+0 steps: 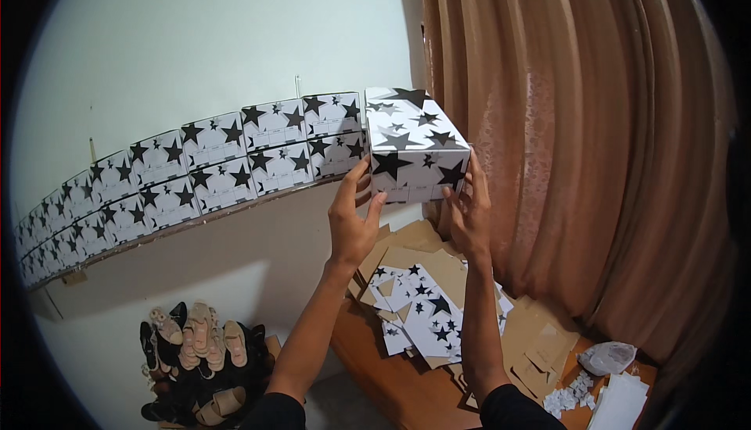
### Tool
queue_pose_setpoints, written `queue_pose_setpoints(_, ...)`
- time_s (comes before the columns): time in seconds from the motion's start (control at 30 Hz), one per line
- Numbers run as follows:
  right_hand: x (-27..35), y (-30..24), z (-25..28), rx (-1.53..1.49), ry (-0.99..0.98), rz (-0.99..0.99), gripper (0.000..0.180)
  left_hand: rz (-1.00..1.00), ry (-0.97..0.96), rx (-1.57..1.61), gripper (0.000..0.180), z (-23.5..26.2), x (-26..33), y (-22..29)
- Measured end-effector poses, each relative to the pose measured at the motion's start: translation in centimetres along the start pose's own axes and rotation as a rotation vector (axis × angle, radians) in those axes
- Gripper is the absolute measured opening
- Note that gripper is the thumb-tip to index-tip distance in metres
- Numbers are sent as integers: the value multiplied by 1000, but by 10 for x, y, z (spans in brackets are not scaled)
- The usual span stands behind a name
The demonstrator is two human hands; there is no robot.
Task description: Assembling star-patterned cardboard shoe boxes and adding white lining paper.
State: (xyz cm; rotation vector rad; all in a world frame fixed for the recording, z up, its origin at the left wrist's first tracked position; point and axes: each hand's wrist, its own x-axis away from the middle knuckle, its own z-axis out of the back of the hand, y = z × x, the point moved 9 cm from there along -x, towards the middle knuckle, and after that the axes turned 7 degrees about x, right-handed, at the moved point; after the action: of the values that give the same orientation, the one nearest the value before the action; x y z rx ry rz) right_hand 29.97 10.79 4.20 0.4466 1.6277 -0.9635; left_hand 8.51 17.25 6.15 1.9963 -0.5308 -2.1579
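Observation:
A white box with black and grey stars [403, 166] is held up between my two hands, at the right end of a wall shelf. My left hand [353, 215] grips its left side, with the thumb on the front face. On the opposite side my right hand [471, 209] clasps the box, its thumb also near the lower front edge. Just left of the held box, matching star-printed boxes [211, 138] stand stacked two high in a long row along the shelf [195, 223]. Whether the held box touches the shelf or its neighbour, I cannot tell.
Below my arms, a wooden table [364, 360] bears flat brown cardboard [547, 344] and star-printed sheets [426, 313]. A plastic bag [608, 358], paper scraps [571, 395] and white paper [622, 403] lie at its right. Shoes [202, 344] are piled lower left; a brown curtain [563, 117] hangs at right.

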Motion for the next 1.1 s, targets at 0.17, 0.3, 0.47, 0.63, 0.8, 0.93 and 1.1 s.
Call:
queue_pose_setpoints(0.17,-38,34,-29,58,42,56,73,-46,-9,13,59,-13,-45,-48)
queue_pose_setpoints(0.3,-65,58,-50,57,26,88,72,-38,-8,25,60,-23,-74,-84)
queue_pose_setpoints(0.47,-93,87,-75,-35,0,63,72,-26,24,29,60,-31,-96,-121)
queue_pose_setpoints(0.63,-110,132,-101,-42,-45,70,70,-57,41,-124,61,-39,-106,-148)
queue_pose_setpoints(0.8,-119,161,-124,-96,-30,34,68,-156,64,-277,63,-45,-116,-163)
queue_pose_setpoints(0.93,-125,194,-137,-213,80,-18,57,-218,83,-311,58,-59,-118,-159)
queue_pose_setpoints(1.1,-137,210,-155,-109,90,23,39,-344,132,-491,48,-71,-129,-160)
